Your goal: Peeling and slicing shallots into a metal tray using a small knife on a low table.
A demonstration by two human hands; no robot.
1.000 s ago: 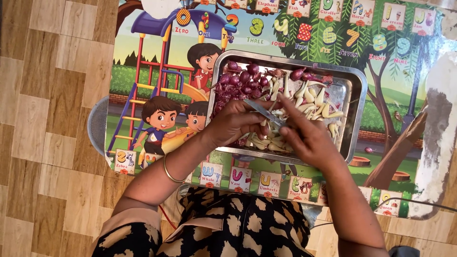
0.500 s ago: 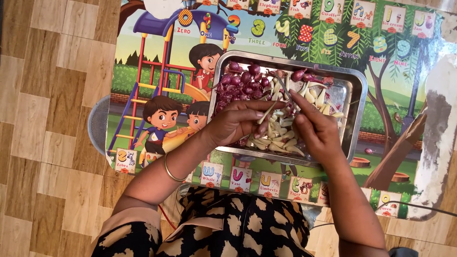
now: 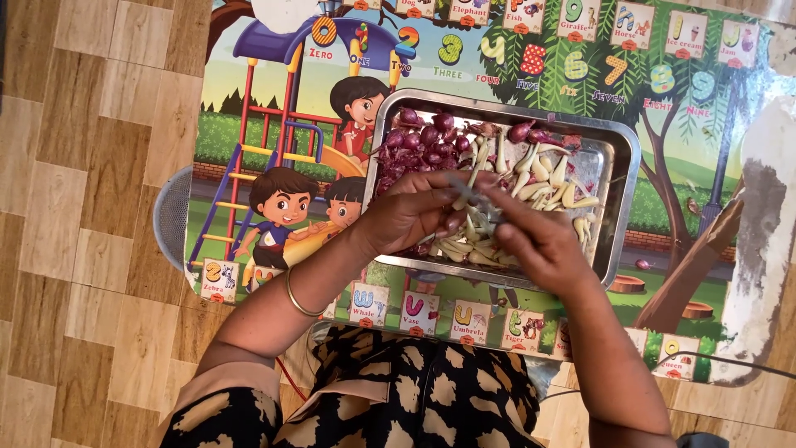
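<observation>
Left hand (image 3: 410, 217) has its grip closed around a garlic clove (image 3: 461, 197), right hand (image 3: 539, 241) pinches a small knife (image 3: 474, 192) against it, both right over the steel tray (image 3: 620, 207) of garlic and shallots (image 3: 419, 141), sitting on a kids' mat (image 3: 249, 108).

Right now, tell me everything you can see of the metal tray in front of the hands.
The metal tray is rectangular, shiny steel by its look, with rounded corners and a raised rim. It lies flat on a colourful picture mat over the tiled floor. Small purple onions fill its left part; pale peeled cloves lie in the middle and right. The left hand and right hand work over its near edge.
</observation>
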